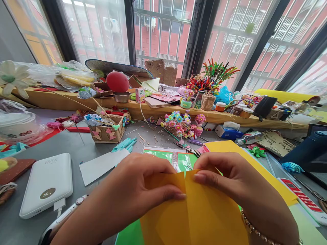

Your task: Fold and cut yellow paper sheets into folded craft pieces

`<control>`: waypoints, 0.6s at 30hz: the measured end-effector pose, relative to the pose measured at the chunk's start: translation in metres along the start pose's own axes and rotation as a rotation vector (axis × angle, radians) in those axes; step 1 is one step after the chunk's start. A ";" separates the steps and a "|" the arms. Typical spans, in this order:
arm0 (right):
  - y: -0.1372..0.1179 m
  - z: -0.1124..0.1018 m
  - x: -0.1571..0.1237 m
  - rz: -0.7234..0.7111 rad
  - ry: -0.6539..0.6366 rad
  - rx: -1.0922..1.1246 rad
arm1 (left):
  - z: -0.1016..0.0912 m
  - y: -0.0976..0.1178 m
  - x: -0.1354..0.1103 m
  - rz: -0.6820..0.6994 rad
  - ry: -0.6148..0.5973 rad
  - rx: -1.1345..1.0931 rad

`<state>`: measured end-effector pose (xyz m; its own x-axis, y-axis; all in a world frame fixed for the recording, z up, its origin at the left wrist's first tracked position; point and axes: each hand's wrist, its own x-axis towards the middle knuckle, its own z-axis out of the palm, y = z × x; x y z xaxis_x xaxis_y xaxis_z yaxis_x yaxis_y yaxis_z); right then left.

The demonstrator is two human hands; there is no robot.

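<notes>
Both hands pinch the top edge of a yellow-orange sheet of paper (pixel 194 217), which has a crease running down its middle. My left hand (pixel 143 183) grips it left of the crease, thumb in front and fingers behind. On the crease's right side, my right hand (pixel 227 180) pinches the edge between thumb and curled fingers. A short split or gap shows at the top where the two halves meet. Under the paper lie green sheets (pixel 130 233). Scissors (pixel 192 150) lie partly hidden behind my right hand.
More yellow paper (pixel 230 149) lies at right, near a red-and-white device (pixel 304 200). A white power bank (pixel 47 185) and a white card (pixel 102 165) sit at left. Behind are a cardboard box (pixel 107 131), handmade flowers (pixel 178 124) and a cluttered ledge (pixel 163 110) below windows.
</notes>
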<state>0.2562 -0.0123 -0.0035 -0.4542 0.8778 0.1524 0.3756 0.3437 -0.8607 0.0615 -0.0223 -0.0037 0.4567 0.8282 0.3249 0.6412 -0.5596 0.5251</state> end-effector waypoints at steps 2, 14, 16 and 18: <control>0.000 0.000 0.001 0.007 -0.002 -0.007 | 0.000 -0.001 0.000 0.003 -0.004 -0.004; 0.001 0.001 0.000 -0.016 0.024 0.021 | 0.002 -0.003 0.000 0.022 0.050 -0.019; 0.001 0.001 0.000 -0.011 0.009 0.033 | 0.001 -0.004 -0.001 0.040 0.048 -0.011; 0.001 0.000 0.000 -0.008 0.002 0.036 | 0.001 -0.005 -0.002 0.062 0.053 -0.006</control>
<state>0.2559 -0.0119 -0.0041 -0.4554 0.8758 0.1601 0.3430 0.3385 -0.8763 0.0585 -0.0209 -0.0077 0.4618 0.7927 0.3980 0.6090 -0.6095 0.5076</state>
